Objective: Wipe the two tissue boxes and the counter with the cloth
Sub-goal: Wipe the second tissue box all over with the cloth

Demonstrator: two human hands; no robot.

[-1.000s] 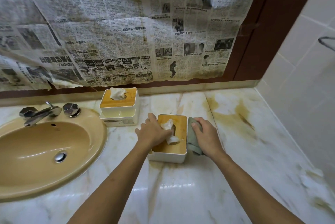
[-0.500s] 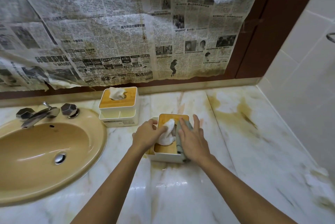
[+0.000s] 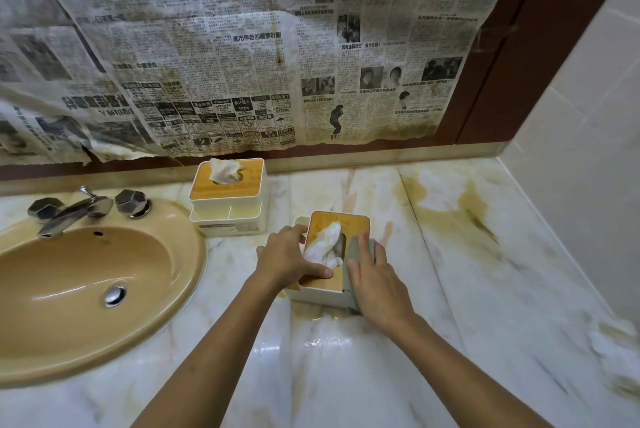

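1. Stained white marble counter (image 3: 450, 272) is seen under both hands, with brown streaks beyond the right hand (image 3: 375, 284).
2. A white plastic tissue box with a wooden lid (image 3: 337, 223) is gripped by the left hand (image 3: 287, 259), its fingers curled over the box's left edge.
3. A grey-green cloth (image 3: 352, 249) is pressed onto the lid's right edge by straight right fingers.
4. A crumpled tissue (image 3: 325, 242) is seen between the hands.
5. A matching second box (image 3: 228, 192) stands beyond the left hand.
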